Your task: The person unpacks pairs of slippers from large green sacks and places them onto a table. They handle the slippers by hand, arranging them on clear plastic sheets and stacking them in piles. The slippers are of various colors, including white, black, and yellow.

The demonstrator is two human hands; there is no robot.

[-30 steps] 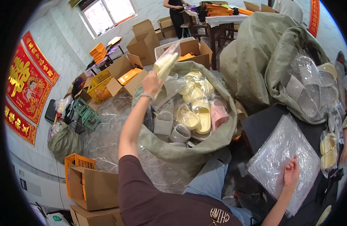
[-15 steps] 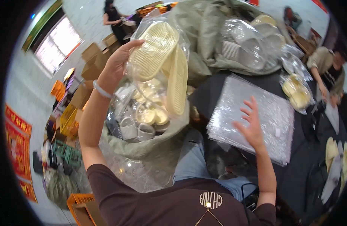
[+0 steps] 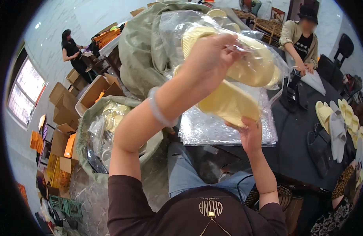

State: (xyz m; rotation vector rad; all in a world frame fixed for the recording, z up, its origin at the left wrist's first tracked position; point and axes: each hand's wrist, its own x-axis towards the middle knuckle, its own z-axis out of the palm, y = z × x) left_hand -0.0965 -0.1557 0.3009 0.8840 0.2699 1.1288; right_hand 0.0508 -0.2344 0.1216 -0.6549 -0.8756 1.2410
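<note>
A pair of pale yellow slippers [image 3: 230, 103] hangs before me over the table, with a clear plastic bag [image 3: 175, 23] around at least the upper one. My left hand [image 3: 213, 53] reaches across from the left, its fingers closed on the bag at the upper slipper. From below, my right hand [image 3: 249, 131] grips the end of the lower slipper between thumb and fingers. Whether the bag also covers that lower end, I cannot tell. Beneath the slippers lies a stack of clear plastic bags [image 3: 197, 131] on the black table.
A green woven sack [image 3: 150, 151] of bagged slippers stands at my left; a larger sack [image 3: 138, 51] is behind it. Across the black table [image 3: 291, 153], a co-worker [image 3: 301, 43] handles a clear bag. Loose yellow and grey slippers [image 3: 338, 133] line its right side. Cardboard boxes [image 3: 63, 100] stand far left.
My left hand has carried the slippers rightward from above the sack to over the bag stack. My right hand, open before, now grips the lower slipper. The view has turned right.
</note>
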